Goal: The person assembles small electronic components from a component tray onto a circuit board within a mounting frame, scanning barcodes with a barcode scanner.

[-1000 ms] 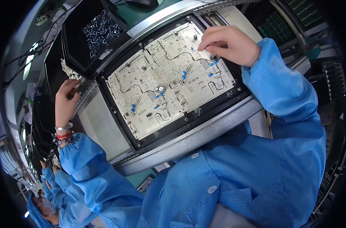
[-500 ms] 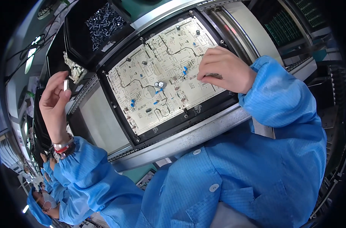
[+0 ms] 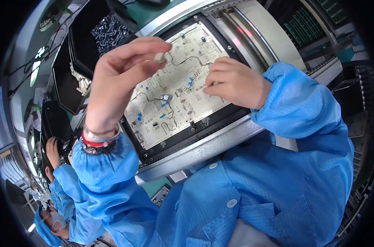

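Observation:
A white connector with a row of pins is pinched between thumb and fingers of my left hand, raised above the left part of a pale circuit board. My right hand hovers at the board's right side, fingers curled together; whatever is in them is hidden. Blue components stand on the board just left of those fingertips. Two round capacitors sit nearer its middle. A black carrier frame surrounds the board, and my left hand covers its upper left part.
Black bins at the far left hold many small dark parts and white connectors. A metal rail runs along the near side. Beyond the right end lies a threaded rod. At lower left is a co-worker's hand.
My left hand has moved right with the white connector, from beside the bins to above the board. The board and frame have shifted slightly left. A dark part seen in my right hand is now hidden.

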Demonstrator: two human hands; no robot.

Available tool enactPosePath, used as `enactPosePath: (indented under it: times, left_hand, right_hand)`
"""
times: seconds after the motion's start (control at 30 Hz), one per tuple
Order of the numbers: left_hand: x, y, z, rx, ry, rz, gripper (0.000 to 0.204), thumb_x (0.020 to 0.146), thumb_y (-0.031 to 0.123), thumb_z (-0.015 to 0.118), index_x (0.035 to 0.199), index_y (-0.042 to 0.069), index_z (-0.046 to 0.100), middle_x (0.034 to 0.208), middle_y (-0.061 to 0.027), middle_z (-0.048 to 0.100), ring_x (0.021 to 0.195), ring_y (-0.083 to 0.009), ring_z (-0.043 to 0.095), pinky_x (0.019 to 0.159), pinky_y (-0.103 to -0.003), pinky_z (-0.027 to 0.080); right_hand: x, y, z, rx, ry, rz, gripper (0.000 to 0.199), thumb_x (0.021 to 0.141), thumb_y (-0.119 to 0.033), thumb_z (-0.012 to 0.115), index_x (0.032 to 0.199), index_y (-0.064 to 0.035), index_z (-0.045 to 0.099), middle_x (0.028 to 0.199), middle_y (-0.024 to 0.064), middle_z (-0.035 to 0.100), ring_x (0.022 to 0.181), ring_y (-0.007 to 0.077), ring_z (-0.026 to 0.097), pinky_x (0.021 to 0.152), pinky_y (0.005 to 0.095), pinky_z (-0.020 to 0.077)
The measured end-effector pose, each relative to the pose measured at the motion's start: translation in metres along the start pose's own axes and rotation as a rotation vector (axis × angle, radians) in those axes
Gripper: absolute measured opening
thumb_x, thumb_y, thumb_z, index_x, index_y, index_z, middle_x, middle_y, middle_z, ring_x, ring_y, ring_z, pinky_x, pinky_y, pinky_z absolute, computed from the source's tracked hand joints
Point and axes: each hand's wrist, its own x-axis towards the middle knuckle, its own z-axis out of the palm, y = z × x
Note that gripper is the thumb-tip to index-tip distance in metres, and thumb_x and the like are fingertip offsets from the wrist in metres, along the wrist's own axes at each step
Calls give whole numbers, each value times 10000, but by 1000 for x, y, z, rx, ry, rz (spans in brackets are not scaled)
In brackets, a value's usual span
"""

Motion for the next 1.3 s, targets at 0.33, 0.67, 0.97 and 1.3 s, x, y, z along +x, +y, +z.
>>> enactPosePath:
  times: [0.33, 0.67, 0.97, 1.3]
  left_hand:
    - [71, -70, 58, 531, 15, 176, 272, 669, 23, 714, 913, -25, 604, 761, -52, 621, 669, -91, 581, 625, -212, 486]
    - [85, -83, 53, 370, 68, 37, 343, 671, -83, 697, 976, -15, 555, 887, -66, 609, 706, -88, 588, 656, -197, 511]
    - [84, -84, 58, 513, 48, 72, 357, 669, -72, 696, 993, -2, 564, 872, -65, 621, 737, -95, 609, 672, -215, 525]
    - [93, -79, 67, 656, -25, 75, 390, 670, -62, 698, 1028, 12, 562, 800, -52, 628, 737, -105, 613, 673, -216, 509]
  right_hand:
    - [-136, -21, -120, -189, 546, 666, 255, 826, -13, 526, 1066, 27, 601, 1031, 151, 628, 987, 241, 580, 925, 355, 407]
    - [-321, -88, -170, -524, 897, 1164, 280, 936, -125, 455, 1144, 24, 569, 1037, 132, 633, 1021, 168, 565, 951, 279, 382]
    - [-460, -103, -176, -693, 1366, 1317, 254, 922, -126, 467, 1102, -12, 605, 1001, 98, 651, 990, 145, 581, 924, 269, 401]
    - [-538, -125, -171, -877, 1254, 1390, 246, 907, -85, 451, 1075, -16, 617, 972, 86, 665, 935, 134, 599, 855, 235, 442]
